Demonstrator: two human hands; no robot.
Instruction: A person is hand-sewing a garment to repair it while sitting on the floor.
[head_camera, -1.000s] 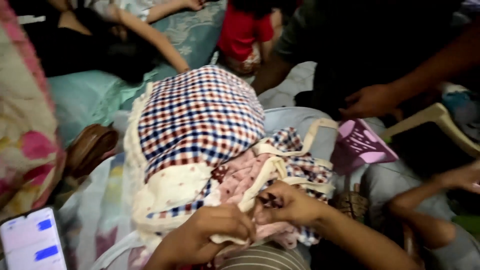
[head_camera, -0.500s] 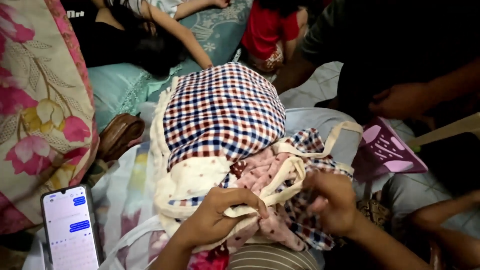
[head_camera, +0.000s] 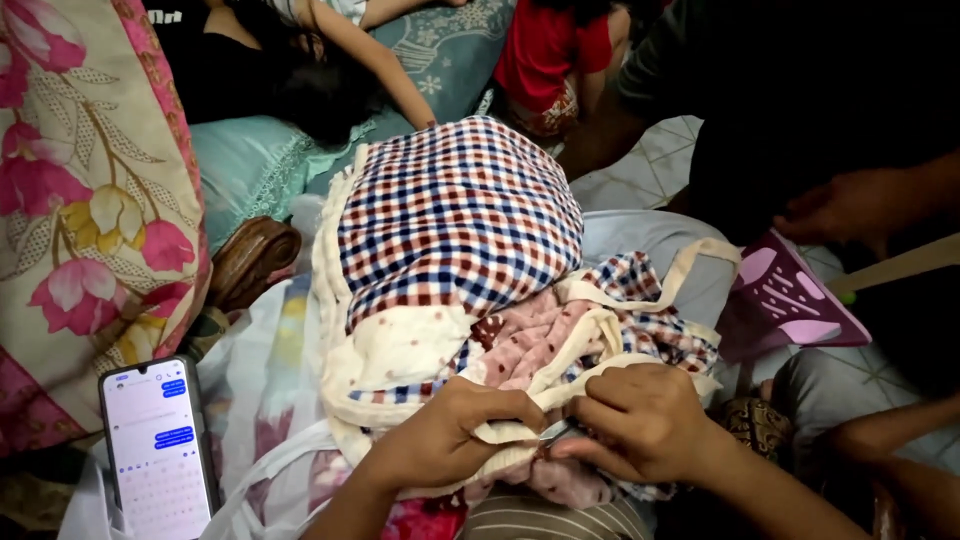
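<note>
A smartphone (head_camera: 158, 445) with a lit chat screen lies at the far left, beside the big checked fabric bundle (head_camera: 455, 215) heaped in the middle. At the bundle's near edge the left hand (head_camera: 440, 440) pinches the cream trim strip (head_camera: 520, 425) tight, and the right hand (head_camera: 640, 420) closes on a small metal tool (head_camera: 553, 430) at the strip. Judging by the loose trim (head_camera: 690, 265) trailing right toward the purple hand fan (head_camera: 790, 300), much of the edging looks unfinished.

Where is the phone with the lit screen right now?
In the head view the phone stands at lower left, below the floral cushion and left of the left hand.
</note>
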